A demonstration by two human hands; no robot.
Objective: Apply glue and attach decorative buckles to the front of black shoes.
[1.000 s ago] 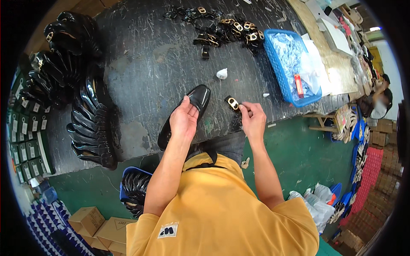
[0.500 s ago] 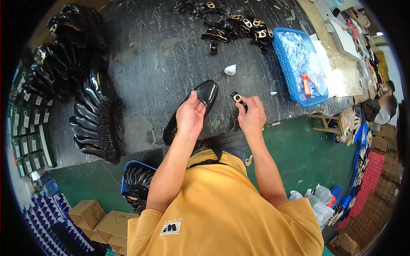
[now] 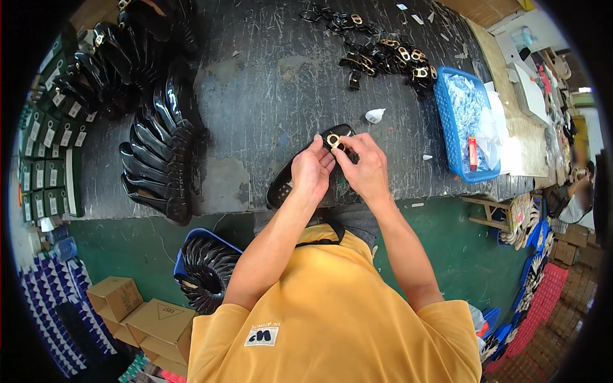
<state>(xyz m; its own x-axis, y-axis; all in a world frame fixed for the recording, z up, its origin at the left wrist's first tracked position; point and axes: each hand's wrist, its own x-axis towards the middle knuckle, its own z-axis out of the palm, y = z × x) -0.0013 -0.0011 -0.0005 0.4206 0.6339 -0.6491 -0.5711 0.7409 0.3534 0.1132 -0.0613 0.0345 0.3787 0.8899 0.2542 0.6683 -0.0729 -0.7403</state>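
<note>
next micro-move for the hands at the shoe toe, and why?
Probably press the gold buckle down onto the toe of the black shoe. Both the left hand and right hand pinch it right over the toe, and the shoe lies flat on the workbench.

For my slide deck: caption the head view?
Both hands press a gold buckle onto a black shoe on a dark workbench.

Rows of black shoes left, a blue basket right, cardboard boxes on the floor
</note>
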